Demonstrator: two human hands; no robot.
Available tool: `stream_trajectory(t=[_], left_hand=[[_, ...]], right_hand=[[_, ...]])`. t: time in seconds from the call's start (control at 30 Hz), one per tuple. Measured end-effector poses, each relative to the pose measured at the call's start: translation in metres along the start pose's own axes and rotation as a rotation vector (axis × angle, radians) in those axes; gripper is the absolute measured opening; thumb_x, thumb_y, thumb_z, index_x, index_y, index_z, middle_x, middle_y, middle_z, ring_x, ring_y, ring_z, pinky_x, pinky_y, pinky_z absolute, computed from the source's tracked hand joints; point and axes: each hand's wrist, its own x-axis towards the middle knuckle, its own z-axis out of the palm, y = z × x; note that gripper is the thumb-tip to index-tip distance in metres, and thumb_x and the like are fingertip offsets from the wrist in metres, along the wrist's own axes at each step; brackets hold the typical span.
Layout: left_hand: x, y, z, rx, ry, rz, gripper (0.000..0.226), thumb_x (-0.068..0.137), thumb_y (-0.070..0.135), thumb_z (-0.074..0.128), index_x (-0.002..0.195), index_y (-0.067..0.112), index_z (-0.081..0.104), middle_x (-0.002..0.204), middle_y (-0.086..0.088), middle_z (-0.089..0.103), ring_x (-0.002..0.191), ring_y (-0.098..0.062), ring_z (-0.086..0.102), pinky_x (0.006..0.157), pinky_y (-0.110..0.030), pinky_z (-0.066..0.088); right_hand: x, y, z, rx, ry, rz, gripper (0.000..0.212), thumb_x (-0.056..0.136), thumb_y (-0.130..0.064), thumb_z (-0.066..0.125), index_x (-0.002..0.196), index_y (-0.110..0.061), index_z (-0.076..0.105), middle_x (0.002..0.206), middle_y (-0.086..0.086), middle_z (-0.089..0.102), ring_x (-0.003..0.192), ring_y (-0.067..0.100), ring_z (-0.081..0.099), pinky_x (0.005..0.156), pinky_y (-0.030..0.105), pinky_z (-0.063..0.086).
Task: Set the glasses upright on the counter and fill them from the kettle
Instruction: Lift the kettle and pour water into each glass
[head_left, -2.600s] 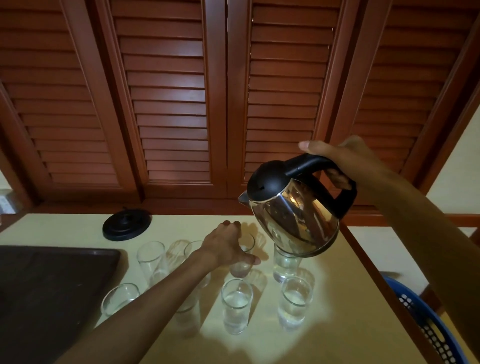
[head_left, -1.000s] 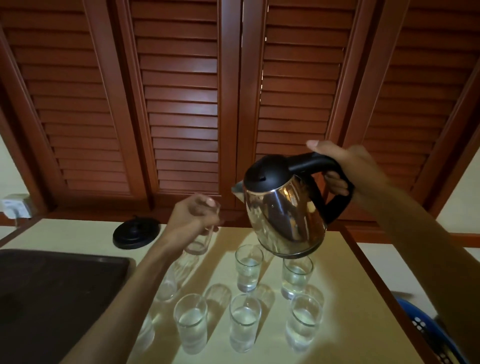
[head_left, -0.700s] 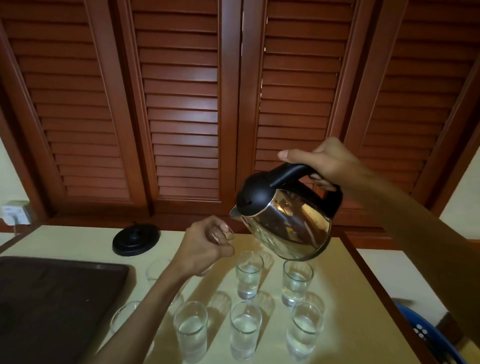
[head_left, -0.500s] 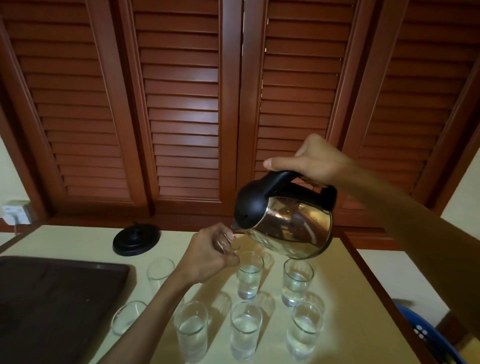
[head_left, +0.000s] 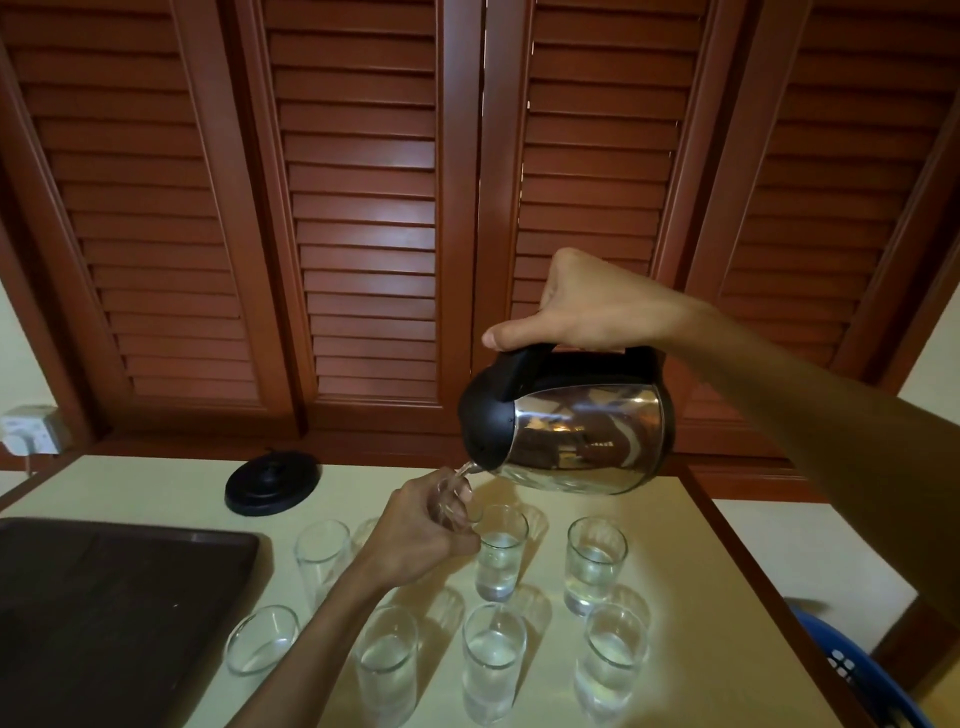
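Just above the left hand (head_left: 415, 530), which grips a lifted glass (head_left: 451, 501), the kettle (head_left: 566, 431) clasped in the right hand (head_left: 587, 306) has tipped further, so pouring has begun.

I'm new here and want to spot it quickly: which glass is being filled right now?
Find the steel kettle tipped in the right hand. Just under its spout, the left hand holds one glass raised above the counter. Every other glass stands on the counter; only this one is lifted and gripped.
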Motion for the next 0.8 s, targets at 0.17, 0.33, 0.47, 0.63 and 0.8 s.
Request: stream_trajectory(t=[0.17,0.33,0.47,0.63,0.8], left_hand=[[0.002,-0.003,-0.001,-0.04,0.004,-0.013,0.034,0.058,-0.002,0.077,0.087,0.012,0.067,0.068,0.004,0.065,0.065,-0.013,0.059,0.068,-0.03,0.049],[0.005,-0.008,-0.009,-0.093,0.015,-0.008,0.031,0.056,-0.001,0.078,0.08,0.017,0.066,0.068,0.0,0.064,0.065,-0.014,0.058,0.067,-0.026,0.048],[0.005,-0.012,-0.01,-0.076,0.01,0.0,0.034,0.061,-0.012,0.077,0.084,0.011,0.067,0.071,-0.006,0.065,0.065,-0.013,0.06,0.066,-0.022,0.05],[0.006,-0.015,-0.011,-0.056,-0.026,-0.014,0.033,0.06,-0.005,0.077,0.081,0.017,0.068,0.072,-0.001,0.067,0.067,-0.011,0.062,0.069,-0.029,0.051],[0.004,-0.017,-0.008,-0.051,-0.049,-0.009,0.033,0.056,-0.001,0.076,0.083,0.015,0.067,0.071,0.003,0.065,0.067,-0.012,0.06,0.068,-0.028,0.05]], right_hand=[[0.0,-0.008,-0.009,-0.035,0.008,-0.008,0.051,0.079,-0.058,0.079,0.054,-0.017,0.061,0.036,-0.01,0.044,0.032,0.006,0.04,0.043,0.024,0.033],[-0.002,-0.011,-0.015,-0.052,0.029,0.002,0.055,0.078,-0.059,0.079,0.05,-0.019,0.054,0.035,-0.011,0.041,0.031,0.005,0.039,0.043,0.024,0.032],[-0.001,-0.012,-0.018,-0.07,0.03,0.006,0.056,0.078,-0.059,0.079,0.049,-0.02,0.051,0.035,-0.011,0.039,0.03,0.006,0.037,0.046,0.027,0.033],[-0.003,-0.014,-0.023,-0.073,0.011,0.009,0.055,0.079,-0.058,0.079,0.051,-0.018,0.052,0.034,-0.01,0.04,0.029,0.004,0.037,0.047,0.026,0.034],[-0.004,-0.015,-0.028,-0.107,0.022,0.008,0.056,0.079,-0.059,0.078,0.051,-0.017,0.052,0.035,-0.009,0.04,0.029,0.006,0.037,0.042,0.024,0.033]])
